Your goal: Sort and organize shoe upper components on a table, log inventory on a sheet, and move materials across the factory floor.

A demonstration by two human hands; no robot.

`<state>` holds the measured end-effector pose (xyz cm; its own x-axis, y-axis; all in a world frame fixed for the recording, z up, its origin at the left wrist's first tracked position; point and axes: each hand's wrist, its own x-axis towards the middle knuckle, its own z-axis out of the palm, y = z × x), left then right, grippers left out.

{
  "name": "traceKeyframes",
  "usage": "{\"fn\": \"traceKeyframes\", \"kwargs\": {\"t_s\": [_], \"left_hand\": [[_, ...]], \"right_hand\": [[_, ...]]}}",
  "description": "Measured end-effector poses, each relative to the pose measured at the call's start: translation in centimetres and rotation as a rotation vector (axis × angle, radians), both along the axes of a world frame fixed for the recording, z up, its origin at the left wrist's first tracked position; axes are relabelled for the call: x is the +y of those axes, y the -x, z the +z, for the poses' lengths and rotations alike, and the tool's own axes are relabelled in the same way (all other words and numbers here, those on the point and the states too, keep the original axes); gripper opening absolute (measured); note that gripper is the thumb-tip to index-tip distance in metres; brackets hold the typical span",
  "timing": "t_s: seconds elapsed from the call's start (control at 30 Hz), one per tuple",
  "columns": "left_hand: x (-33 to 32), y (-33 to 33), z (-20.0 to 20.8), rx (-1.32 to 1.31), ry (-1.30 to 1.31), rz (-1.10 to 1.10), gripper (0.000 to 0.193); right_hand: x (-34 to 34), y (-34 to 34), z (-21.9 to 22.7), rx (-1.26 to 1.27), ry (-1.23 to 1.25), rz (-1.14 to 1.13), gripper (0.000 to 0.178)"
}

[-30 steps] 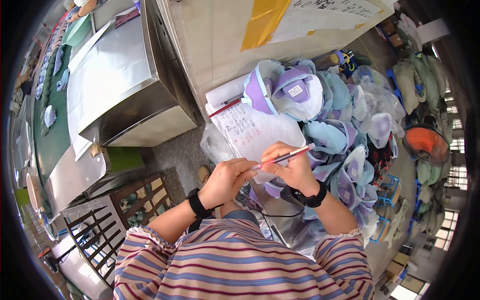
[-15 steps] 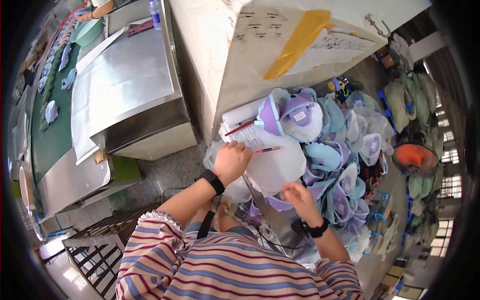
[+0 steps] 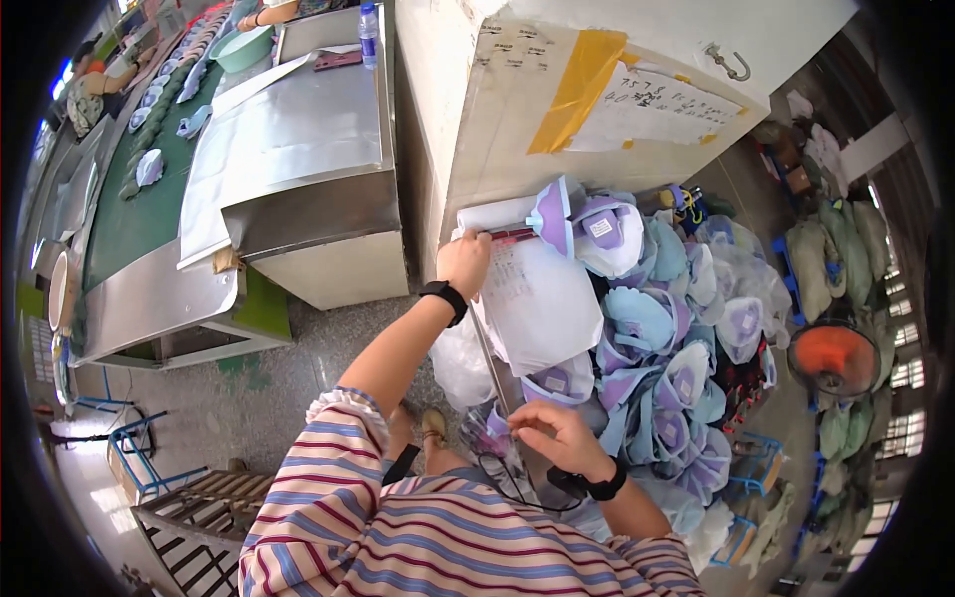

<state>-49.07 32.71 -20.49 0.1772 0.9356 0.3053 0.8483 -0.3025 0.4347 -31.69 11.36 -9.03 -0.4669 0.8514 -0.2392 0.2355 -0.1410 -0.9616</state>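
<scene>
At the top end of a stack of white paper sheets (image 3: 542,313), my left hand (image 3: 465,261) is closed, its fingertips pinching the end of a red pen (image 3: 512,237). The pen lies beside a white paper roll (image 3: 494,214) along the sheets' far edge. My right hand (image 3: 559,436) hovers nearer to me, below the sheets' near edge; its bent fingers are apart and nothing shows in them. Purple and light blue cup-shaped fabric pieces (image 3: 642,316), some with white labels, are heaped right of the sheets.
Behind the sheets stands a white cabinet (image 3: 477,129) with yellow tape and a taped paper. A metal-topped table (image 3: 308,119) is at the left, with a water bottle (image 3: 368,38). Clear plastic bags (image 3: 460,360) hang near my left forearm. An orange fan (image 3: 834,359) stands far right.
My left hand has moved up to the far end of the sheets. The pen that lay mid-sheet is gone from there. My right hand has come left and nearer to me.
</scene>
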Motion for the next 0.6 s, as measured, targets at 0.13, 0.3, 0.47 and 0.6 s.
{"fn": "traceKeyframes", "kwargs": {"t_s": [0.13,0.3,0.47,0.6], "left_hand": [[-2.3,0.3,0.1,-0.121,0.010,0.210,0.029],[-13.7,6.1,-3.8,-0.216,0.154,0.156,0.023],[-33.6,12.0,-7.6,-0.030,0.417,-0.084,0.017],[-52.3,16.4,-10.3,-0.118,0.780,0.342,0.027]], "right_hand": [[-0.7,-0.1,0.1,0.010,-0.028,0.059,0.020],[-2.4,3.5,-2.1,0.049,0.154,0.130,0.017],[-5.0,12.0,-3.5,0.111,0.273,0.345,0.015],[-9.8,18.6,-4.4,-0.004,0.405,0.760,0.014]]}}
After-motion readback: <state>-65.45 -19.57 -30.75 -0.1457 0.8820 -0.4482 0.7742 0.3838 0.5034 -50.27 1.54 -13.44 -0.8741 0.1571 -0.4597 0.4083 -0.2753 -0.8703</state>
